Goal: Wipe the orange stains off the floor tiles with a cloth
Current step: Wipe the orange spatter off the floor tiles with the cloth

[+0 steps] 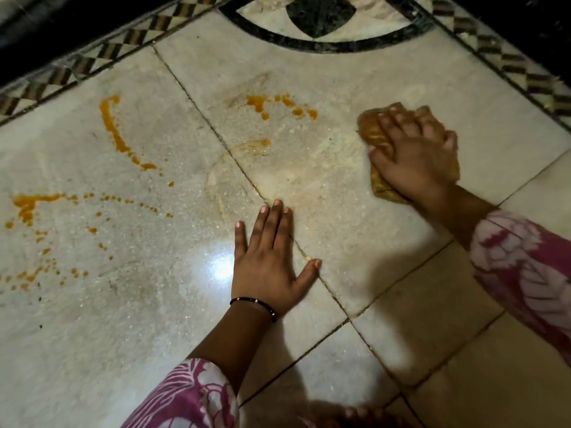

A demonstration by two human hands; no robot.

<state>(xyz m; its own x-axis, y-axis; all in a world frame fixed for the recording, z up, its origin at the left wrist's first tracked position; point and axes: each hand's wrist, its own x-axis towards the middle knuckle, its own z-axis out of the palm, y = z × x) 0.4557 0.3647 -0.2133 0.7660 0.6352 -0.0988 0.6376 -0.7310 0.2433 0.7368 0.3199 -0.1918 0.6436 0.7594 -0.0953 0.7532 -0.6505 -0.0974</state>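
- Head view shows your right hand pressing the cloth flat with fingers spread over it, well right of the grout line.
- That cloth looks soaked orange already; it may smear colour back onto the tiles.
- Orange stains lie left of the grout line, with more drops just right of it; residue could settle into the joint.
- Your left hand, fingers straight and slightly spread, braces beside the grout line on glossy, possibly damp tile and could slip.
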